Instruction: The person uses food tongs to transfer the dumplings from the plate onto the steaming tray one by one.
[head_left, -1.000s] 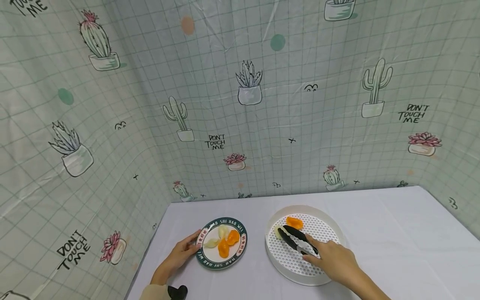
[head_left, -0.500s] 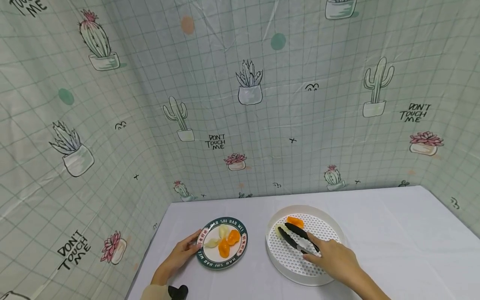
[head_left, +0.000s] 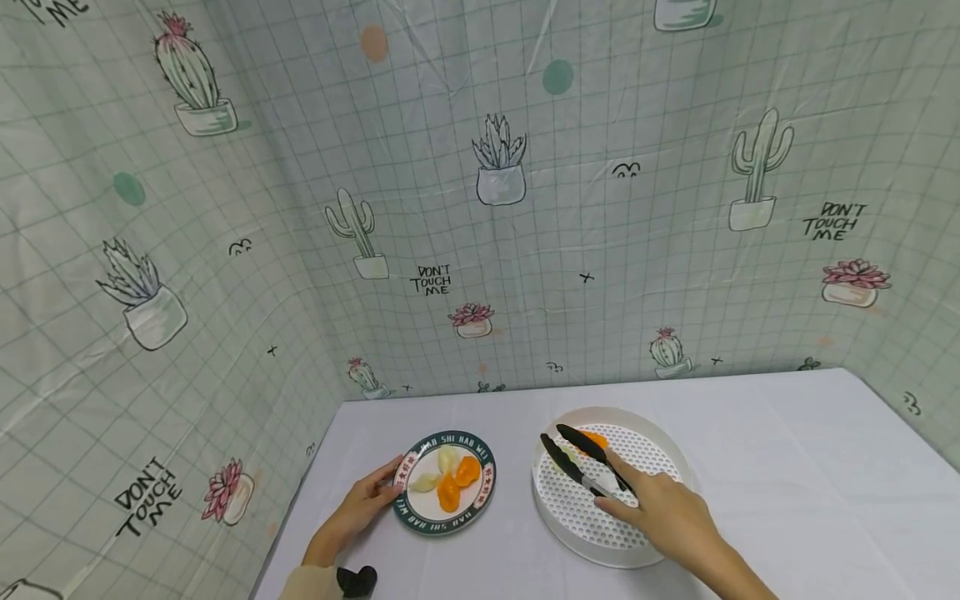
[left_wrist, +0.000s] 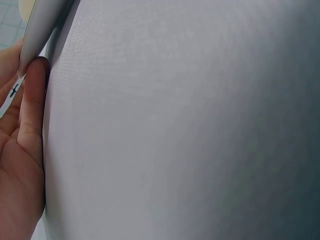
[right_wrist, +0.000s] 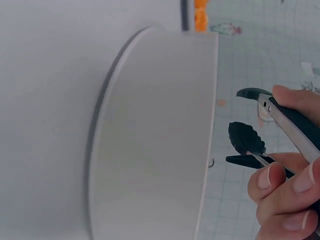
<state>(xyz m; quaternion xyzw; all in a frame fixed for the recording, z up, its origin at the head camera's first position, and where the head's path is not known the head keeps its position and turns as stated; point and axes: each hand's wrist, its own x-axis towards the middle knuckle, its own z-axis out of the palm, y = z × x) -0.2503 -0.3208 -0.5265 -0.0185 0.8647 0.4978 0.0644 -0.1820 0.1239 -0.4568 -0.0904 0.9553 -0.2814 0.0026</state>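
My left hand (head_left: 367, 502) grips the left edge of a round plate (head_left: 442, 527) with a green lettered rim. Two orange pieces (head_left: 448, 493) and two pale yellow pieces (head_left: 424, 483), soft and food-like, lie on it. In the left wrist view, thumb and fingers pinch the plate's rim (left_wrist: 40, 35). My right hand (head_left: 671, 510) holds black-tipped tongs (head_left: 558, 456), their arms spread, over a round white perforated tray (head_left: 551, 531). Under the tongs, an orange piece (head_left: 598, 439) and a partly hidden pale piece (head_left: 576, 458) sit in the tray. Nothing shows between the tong tips (right_wrist: 246, 137).
A white cloth (head_left: 787, 483) covers the table. Behind and to the left hangs a curtain (head_left: 405, 208) printed with cactus drawings. The tray's raised wall (right_wrist: 155, 135) stands up from the cloth in the right wrist view.
The tongs have risen from the pale piece and shifted slightly up and left, now overlapping the orange piece in the head view. My left hand keeps its hold on the plate.
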